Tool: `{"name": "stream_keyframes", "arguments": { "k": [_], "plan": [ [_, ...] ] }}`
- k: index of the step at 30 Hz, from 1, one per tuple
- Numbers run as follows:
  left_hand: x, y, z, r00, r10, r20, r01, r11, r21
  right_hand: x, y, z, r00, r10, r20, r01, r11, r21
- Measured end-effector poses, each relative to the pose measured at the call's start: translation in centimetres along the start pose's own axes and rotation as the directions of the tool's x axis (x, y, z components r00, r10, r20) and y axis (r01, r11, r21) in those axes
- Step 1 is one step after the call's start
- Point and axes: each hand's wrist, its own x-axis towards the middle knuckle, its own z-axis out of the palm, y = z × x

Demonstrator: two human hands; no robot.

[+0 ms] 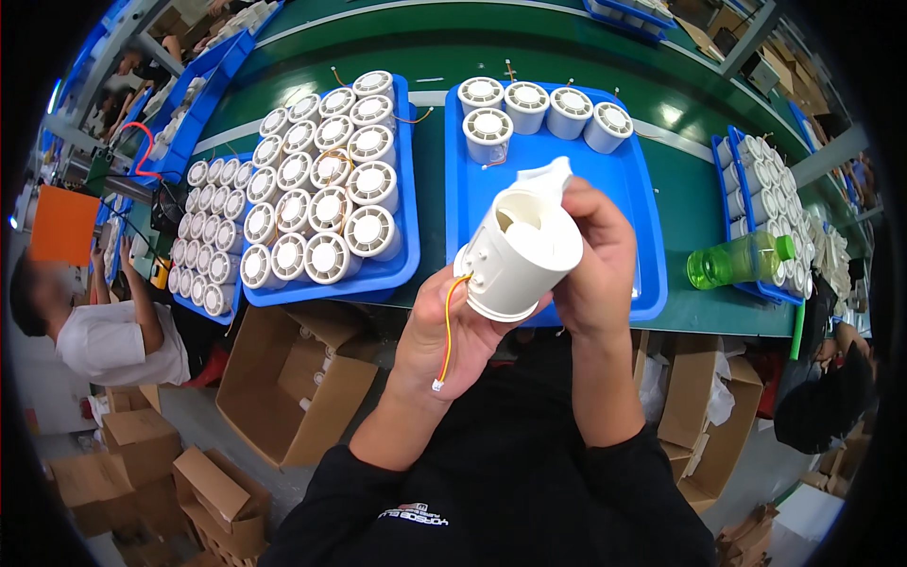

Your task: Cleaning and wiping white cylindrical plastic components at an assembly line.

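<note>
In front of my chest I hold a white plastic cylinder housing [534, 255], tilted with its open end up and away from me. My left hand [430, 345] is closed around its lower left side. A red and yellow wire lead [450, 331] with a small white plug hangs from the housing over my left fingers. My right hand [600, 260] grips the housing's right side, its fingers bent at the rim beside a crumpled-looking white piece [546, 178]. Whether that piece is cloth or plastic, I cannot tell. Below the housing lies a blue tray [614, 203] with several white cylinders [570, 113] along its far edge.
Left of it, another blue tray [412, 255] is packed with white cylinders with slotted tops. A green bottle [742, 260] lies by more filled trays at right. Cardboard boxes [255, 378] stand below the green bench [430, 170]. People sit at left [123, 335] and right [827, 402].
</note>
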Motion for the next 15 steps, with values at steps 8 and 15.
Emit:
{"name": "stream_keyframes", "arguments": {
  "k": [8,15],
  "plan": [
    [-1.0,-0.4,-0.1,0.992,-0.116,0.054,0.115,0.993,0.025,2.0,-1.8,-2.8,0.92,0.28,0.272,-0.373,0.838,0.399],
    [0.7,-0.4,-1.0,0.995,-0.094,-0.011,0.083,0.922,-0.379,2.6,-5.4,-5.0,0.998,0.035,0.048,-0.059,0.647,0.76]
  ]
}}
